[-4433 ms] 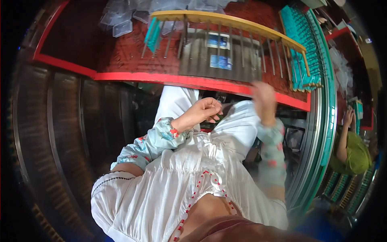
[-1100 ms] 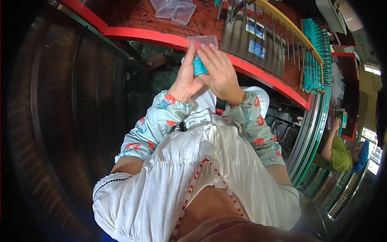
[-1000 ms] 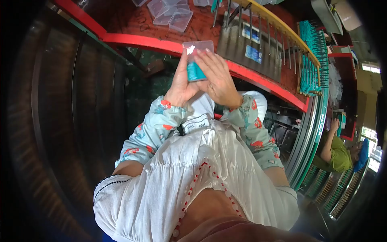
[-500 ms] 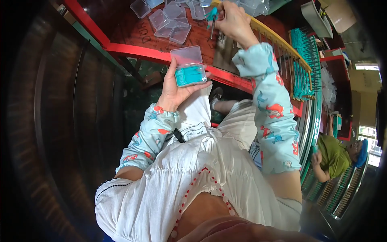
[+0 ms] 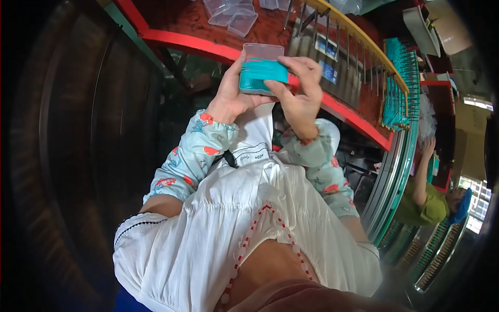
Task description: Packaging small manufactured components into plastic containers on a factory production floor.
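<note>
My left hand [image 5: 227, 99] holds a small clear plastic box in front of me, fingers and thumb around its sides. The box's clear lid [image 5: 263, 50] stands folded back on the far side. A bundle of thin teal sticks [image 5: 260, 72] lies across the box's open top, above more teal inside it. My right hand [image 5: 303, 92] pinches the bundle's right end, thumb on the near side and fingers on the far side. The exact kind of the sticks is too small to tell.
Several clear boxes [image 5: 228, 11] lie on the red-edged table [image 5: 208, 48] ahead. At the right stands a yellow-edged rack [image 5: 382, 58] of metal rods, with teal pieces [image 5: 397, 88] beside it. A metal-edged line [image 5: 387, 179] runs on the right, near a co-worker in green [image 5: 431, 208].
My right hand has come down and left from the rack to the box, with teal sticks now over its top. My left hand has shifted up and slightly right with the box.
</note>
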`<state>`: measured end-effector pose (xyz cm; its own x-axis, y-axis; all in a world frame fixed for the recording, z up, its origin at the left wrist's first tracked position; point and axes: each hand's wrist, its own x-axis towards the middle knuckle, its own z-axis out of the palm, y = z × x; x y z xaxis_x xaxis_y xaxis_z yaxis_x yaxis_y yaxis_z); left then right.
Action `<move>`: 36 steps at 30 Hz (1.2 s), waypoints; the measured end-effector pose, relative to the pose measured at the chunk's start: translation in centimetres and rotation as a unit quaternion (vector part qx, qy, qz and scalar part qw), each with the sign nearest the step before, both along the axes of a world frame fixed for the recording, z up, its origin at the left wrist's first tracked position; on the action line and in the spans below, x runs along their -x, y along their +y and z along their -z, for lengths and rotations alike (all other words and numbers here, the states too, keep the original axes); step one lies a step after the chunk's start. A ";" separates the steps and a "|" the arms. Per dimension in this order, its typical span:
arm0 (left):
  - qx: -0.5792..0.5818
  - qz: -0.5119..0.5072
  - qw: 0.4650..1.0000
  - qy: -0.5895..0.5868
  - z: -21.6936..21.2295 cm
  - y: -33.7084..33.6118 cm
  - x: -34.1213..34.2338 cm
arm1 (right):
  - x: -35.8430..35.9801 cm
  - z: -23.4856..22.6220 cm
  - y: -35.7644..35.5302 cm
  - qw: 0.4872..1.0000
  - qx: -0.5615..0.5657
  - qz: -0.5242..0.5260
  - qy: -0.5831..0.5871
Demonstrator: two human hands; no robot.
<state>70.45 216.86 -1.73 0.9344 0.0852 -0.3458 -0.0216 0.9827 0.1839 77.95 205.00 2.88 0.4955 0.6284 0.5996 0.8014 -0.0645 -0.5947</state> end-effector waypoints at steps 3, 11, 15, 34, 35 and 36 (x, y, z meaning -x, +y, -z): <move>0.056 0.010 0.996 -0.073 0.5 -0.4 0.6 | -0.8 3.7 -1.4 0.986 -0.010 -0.026 0.162; -0.005 -0.034 0.999 0.034 1.6 -2.6 -0.8 | -2.4 4.7 -4.8 0.985 0.146 -0.050 -0.074; -0.014 0.065 0.998 0.000 1.0 -4.3 -1.4 | -3.9 4.3 -4.1 0.872 -0.080 -0.027 0.481; -0.559 0.107 0.821 -0.043 0.5 -5.8 -1.8 | -2.0 3.1 -12.0 0.936 0.041 -0.008 0.349; -0.559 0.109 0.821 -0.042 0.5 -6.2 -1.8 | -1.9 2.9 -12.0 0.944 0.058 -0.002 0.326; -0.574 0.099 0.812 -0.040 -0.2 -6.6 -1.9 | -1.9 2.9 -12.0 0.943 0.057 0.001 0.327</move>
<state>72.36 210.23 -1.51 0.9847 0.1533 -0.0828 0.0594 0.1515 0.9867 79.83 192.96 -0.02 0.7370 0.6694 0.0931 0.2646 -0.1590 -0.9511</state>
